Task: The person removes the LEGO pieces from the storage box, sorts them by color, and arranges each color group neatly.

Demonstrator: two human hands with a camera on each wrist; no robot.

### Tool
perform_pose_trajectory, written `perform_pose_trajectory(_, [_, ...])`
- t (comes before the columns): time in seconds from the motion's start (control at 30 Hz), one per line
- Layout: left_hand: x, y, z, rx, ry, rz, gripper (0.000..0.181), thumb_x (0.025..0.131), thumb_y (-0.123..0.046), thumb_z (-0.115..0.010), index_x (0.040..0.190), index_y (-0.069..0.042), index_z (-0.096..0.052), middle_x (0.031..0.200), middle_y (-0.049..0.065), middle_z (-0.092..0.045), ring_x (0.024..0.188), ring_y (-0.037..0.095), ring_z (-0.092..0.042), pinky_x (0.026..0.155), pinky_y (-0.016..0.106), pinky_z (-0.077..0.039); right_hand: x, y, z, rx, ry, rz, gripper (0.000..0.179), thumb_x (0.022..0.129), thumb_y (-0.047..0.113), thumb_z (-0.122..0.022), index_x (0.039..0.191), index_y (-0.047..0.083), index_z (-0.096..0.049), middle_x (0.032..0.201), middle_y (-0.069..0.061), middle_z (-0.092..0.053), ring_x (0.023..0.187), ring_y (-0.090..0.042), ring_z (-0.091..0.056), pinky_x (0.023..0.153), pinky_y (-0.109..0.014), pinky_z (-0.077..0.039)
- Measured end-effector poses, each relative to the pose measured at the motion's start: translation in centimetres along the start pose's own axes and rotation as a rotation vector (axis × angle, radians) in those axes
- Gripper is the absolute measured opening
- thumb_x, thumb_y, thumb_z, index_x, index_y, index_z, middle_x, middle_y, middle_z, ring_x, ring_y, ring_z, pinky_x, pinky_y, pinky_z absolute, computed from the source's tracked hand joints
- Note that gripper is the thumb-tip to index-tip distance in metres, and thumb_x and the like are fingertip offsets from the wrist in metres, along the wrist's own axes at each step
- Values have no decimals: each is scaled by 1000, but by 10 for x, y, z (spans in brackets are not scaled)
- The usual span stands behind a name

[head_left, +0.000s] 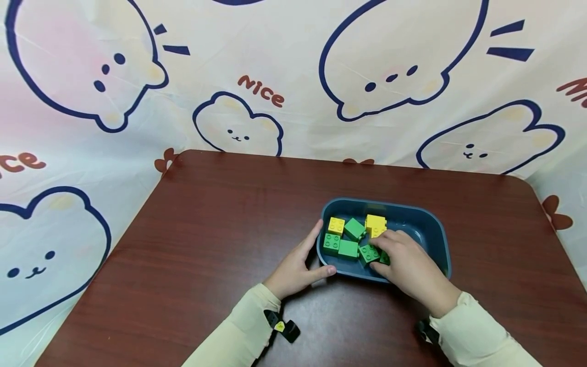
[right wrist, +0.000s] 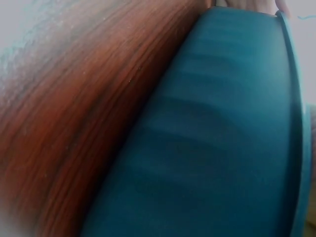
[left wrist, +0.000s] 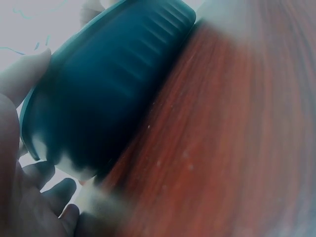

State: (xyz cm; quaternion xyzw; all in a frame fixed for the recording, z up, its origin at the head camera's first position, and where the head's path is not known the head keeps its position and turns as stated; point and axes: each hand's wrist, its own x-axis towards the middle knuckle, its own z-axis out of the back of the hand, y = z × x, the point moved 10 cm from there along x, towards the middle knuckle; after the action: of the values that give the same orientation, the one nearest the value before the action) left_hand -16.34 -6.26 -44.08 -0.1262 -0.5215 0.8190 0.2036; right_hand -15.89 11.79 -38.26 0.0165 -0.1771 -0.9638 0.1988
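Toy building bricks lie in a blue plastic tray (head_left: 424, 224). Toward the tray's left end are a yellow brick (head_left: 336, 225) and several green bricks (head_left: 348, 249); more yellow bricks (head_left: 375, 223) lie near the middle. My left hand (head_left: 295, 270) rests against the tray's left end, thumb at the near rim and the other fingers spread along the end wall. Reaching in over the near side, my right hand (head_left: 410, 265) has thumb and index finger round a green brick (head_left: 369, 254). Another green brick (head_left: 384, 258) is partly hidden under that hand.
The tray stands on a dark reddish-brown wooden table (head_left: 220, 229). A pale cloth (head_left: 302, 127) printed with cartoon bears hangs behind and along the left side. In the right wrist view, the tray's outer wall (right wrist: 212, 123) fills much of the picture.
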Motion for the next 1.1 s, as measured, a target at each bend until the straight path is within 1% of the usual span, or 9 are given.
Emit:
perform_pose_trajectory(0.23, [0,-1,1,0,-5,-12,99,91,-37,-77,161,-42,-7,165,-13,-15,150,10,-20,119,48,-24,3,2,-1,-21,-4,29,44,79,22,-87,119,7,-74,104,-4,-65,94,-21,-57,81,-42,-53])
perform_pose_trajectory(0.37, [-1,-1,1,5,-9,-10,99,90,-38,-77,161,-42,-7,164,-14,-16,150,9,-20,120,47,-24,4,2,-1,-8,-11,36,42,78,23,-89,115,7,-75,102,-3,-65,93,-21,-57,80,-42,-53])
perform_pose_trajectory(0.43, [-1,0,1,8,-8,-8,99,90,-40,-77,161,-42,-7,164,-15,-16,149,9,-20,120,46,-24,3,1,-1,6,-11,26,40,77,24,-89,112,9,-75,104,-3,-66,95,-22,-57,81,-43,-53])
perform_pose_trajectory(0.57, [-1,-1,1,8,-7,-18,99,90,-42,-76,161,-41,-8,164,-13,-16,150,11,-20,119,48,-24,3,-3,-1,36,-18,-2,38,77,26,-89,110,11,-75,108,-4,-67,100,-25,-58,87,-48,-53])
perform_pose_trajectory(0.73, [-1,-1,0,3,-4,-29,98,90,-43,-76,161,-40,-8,165,-10,-17,150,14,-20,119,51,-24,1,-6,-1,74,-28,-28,37,79,26,-88,111,12,-75,114,-6,-69,105,-26,-58,90,-50,-52])
perform_pose_trajectory(0.87, [-1,-1,0,-3,-4,-31,98,90,-42,-76,161,-40,-9,165,-10,-17,150,13,-20,119,50,-24,-1,-7,1,97,-34,-45,38,81,26,-87,114,12,-74,115,-6,-71,106,-25,-58,90,-50,-52])
perform_pose_trajectory(1.1, [-1,0,1,3,-5,-24,98,90,-44,-76,161,-41,-8,165,-11,-17,150,12,-21,119,49,-24,-5,-5,5,125,-87,-30,38,81,24,-87,115,11,-75,114,-5,-71,106,-25,-59,91,-51,-52])
